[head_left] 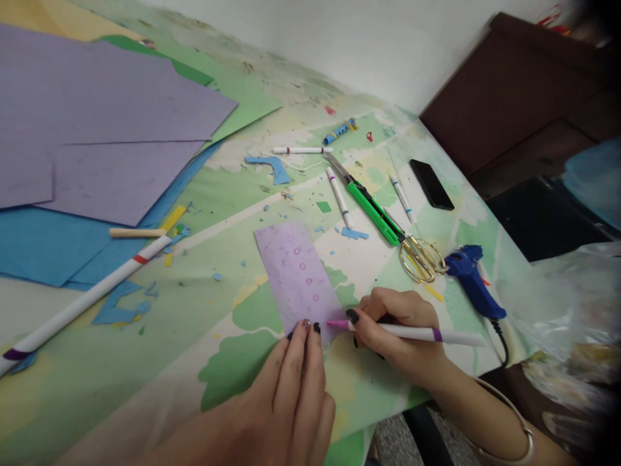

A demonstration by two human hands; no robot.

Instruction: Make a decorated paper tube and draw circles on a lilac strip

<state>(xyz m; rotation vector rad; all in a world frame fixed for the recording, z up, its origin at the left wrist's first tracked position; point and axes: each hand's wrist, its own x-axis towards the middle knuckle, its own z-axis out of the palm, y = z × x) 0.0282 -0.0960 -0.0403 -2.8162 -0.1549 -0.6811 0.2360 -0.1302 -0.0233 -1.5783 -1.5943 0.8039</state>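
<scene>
A small purple foam sheet (291, 259) lies on the patterned tablecloth, with a column of several small pink circles drawn on it. My left hand (295, 382) rests its fingertips on the sheet's near end, fingers stretched and lying flat. In my right hand (398, 323) is a white marker (417, 332) with a purple band, pinched between thumb and fingers. The marker's pink tip touches or hovers just over the sheet's lower right part, right of my left fingertips.
Large purple sheets (107, 97) and blue sheets (29, 239) cover the left. Scissors (422, 259), a green cutter (371, 212), a blue glue gun (478, 285), a phone (431, 184) and a white marker (339, 197) lie beyond and to the right.
</scene>
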